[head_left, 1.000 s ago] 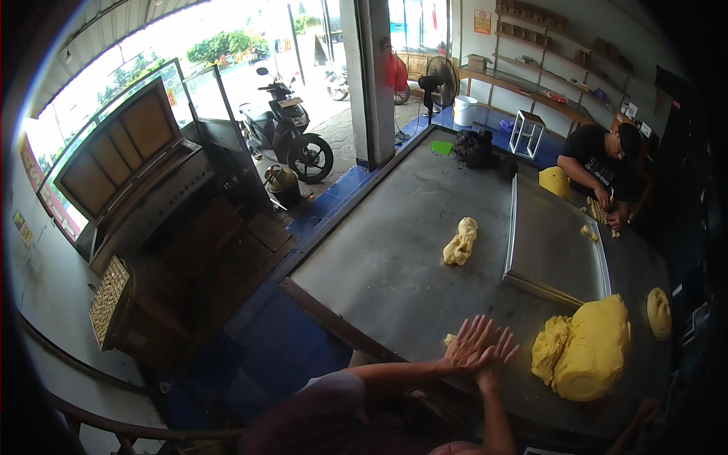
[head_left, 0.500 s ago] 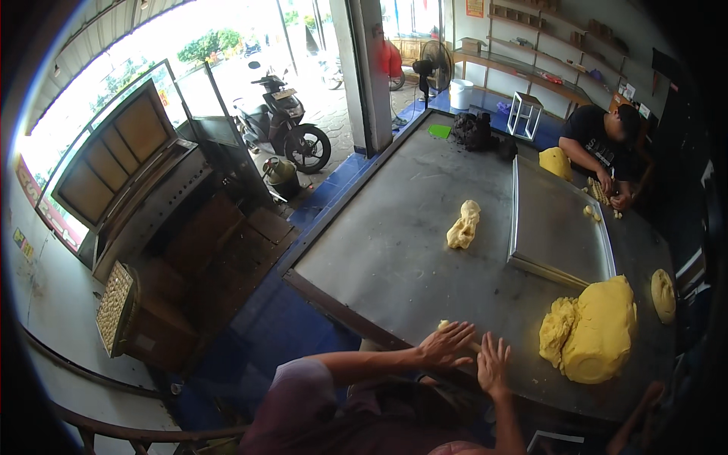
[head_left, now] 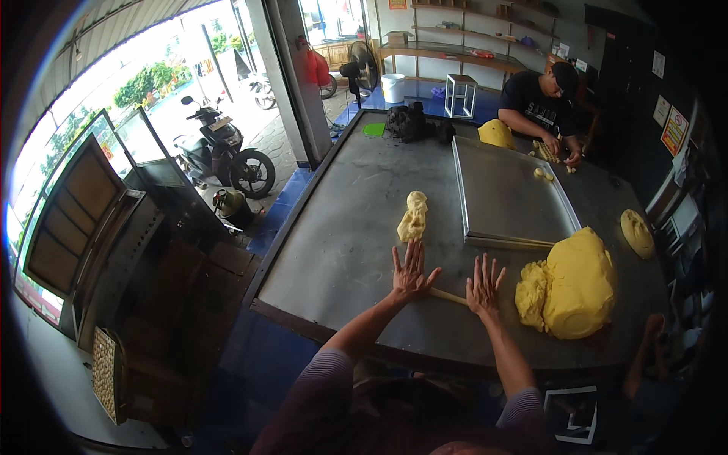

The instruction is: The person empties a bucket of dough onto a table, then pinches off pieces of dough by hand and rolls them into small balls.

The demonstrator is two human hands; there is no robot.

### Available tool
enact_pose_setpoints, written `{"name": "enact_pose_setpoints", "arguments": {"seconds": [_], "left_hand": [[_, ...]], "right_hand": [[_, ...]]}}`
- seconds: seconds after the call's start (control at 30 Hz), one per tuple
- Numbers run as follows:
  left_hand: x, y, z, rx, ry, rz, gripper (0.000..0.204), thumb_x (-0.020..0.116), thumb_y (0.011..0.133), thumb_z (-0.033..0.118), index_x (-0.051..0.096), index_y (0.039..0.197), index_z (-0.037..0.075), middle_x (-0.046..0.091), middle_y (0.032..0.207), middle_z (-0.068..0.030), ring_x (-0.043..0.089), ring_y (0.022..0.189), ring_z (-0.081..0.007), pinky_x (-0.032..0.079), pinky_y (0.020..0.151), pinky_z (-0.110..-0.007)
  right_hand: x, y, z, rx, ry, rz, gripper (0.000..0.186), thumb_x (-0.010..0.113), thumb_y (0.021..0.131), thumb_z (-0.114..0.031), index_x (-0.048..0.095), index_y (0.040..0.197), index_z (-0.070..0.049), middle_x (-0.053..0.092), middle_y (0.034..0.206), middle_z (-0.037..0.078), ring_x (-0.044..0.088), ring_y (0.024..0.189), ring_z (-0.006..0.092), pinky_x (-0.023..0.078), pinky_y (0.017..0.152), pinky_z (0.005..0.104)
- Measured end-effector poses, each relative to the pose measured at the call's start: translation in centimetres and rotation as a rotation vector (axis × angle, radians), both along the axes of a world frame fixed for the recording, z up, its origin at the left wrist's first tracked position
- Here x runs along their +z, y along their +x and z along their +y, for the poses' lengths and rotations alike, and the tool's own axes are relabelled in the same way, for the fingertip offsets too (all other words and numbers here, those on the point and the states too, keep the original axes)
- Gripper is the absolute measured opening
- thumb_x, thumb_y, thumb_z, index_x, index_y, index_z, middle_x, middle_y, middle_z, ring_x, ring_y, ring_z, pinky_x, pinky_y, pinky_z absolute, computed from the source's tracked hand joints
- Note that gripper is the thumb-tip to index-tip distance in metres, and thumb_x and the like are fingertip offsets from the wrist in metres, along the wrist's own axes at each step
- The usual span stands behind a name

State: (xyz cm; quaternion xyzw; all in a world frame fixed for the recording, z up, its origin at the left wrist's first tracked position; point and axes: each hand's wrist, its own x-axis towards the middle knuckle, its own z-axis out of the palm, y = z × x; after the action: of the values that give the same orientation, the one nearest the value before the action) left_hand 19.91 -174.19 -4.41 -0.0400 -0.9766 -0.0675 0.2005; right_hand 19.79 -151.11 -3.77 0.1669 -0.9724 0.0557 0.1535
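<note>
Head | two hands: left hand, right hand flat | one dough rope

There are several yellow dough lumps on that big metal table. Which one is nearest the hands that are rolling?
The biggest mound, just beside the right hand. The twisted lump lies beyond the left hand; the others sit farther off, at the table's edges.

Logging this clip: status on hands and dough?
Left hand and right hand flat, open on thin dough rope. Big dough mound beside right hand. Nothing blocking.
</note>
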Motion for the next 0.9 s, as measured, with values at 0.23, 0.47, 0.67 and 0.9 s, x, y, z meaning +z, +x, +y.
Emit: {"name": "enact_pose_setpoints", "arguments": {"seconds": [0.23,0.47,0.67,0.9], "left_hand": [[0.2,8.5,-5.2,-0.397,-0.051,-0.203,0.076,0.03,0.098,0.057,0.028,0.148,0.0,0.027,0.156,-0.0112,0.016,0.147,-0.0216,-0.004,0.116,-0.058],[2.7,11.8,-3.4,-0.029,-0.23,-0.399,0.081,0.03,0.096,0.062,0.024,0.15,0.001,0.02,0.157,-0.015,0.006,0.149,-0.0269,-0.008,0.114,-0.061],[-0.3,2.0,-5.0,0.061,0.008,-0.12,0.072,0.032,0.097,0.053,0.02,0.153,0.009,0.008,0.16,-0.012,-0.001,0.149,-0.0251,-0.012,0.112,-0.063],[-2.3,1.8,-7.8,0.008,-0.097,-0.021,0.062,0.031,0.1,0.043,0.023,0.151,0.008,0.025,0.157,-0.0118,0.003,0.149,-0.0282,-0.012,0.11,-0.066]], "right_hand": [[-0.6,7.3,1.7,0.153,-0.084,-0.282,0.055,0.039,0.1,-0.034,0.032,0.149,-0.01,0.025,0.157,0.011,0.016,0.143,0.0448,0.007,0.117,0.0563],[2.1,13.2,1.9,0.111,-0.153,-0.441,0.055,0.033,0.101,-0.038,0.028,0.151,-0.014,0.024,0.157,0.014,0.015,0.142,0.0486,0.002,0.114,0.0618],[1.0,6.8,0.9,0.013,-0.039,-0.29,0.058,0.031,0.101,-0.039,0.023,0.152,-0.013,0.014,0.159,0.014,0.008,0.145,0.0429,-0.003,0.115,0.0604],[0.1,5.0,0.8,0.066,-0.017,-0.219,0.056,0.031,0.102,-0.037,0.026,0.152,-0.013,0.015,0.159,0.014,0.01,0.145,0.0413,0.001,0.118,0.0549]]}}
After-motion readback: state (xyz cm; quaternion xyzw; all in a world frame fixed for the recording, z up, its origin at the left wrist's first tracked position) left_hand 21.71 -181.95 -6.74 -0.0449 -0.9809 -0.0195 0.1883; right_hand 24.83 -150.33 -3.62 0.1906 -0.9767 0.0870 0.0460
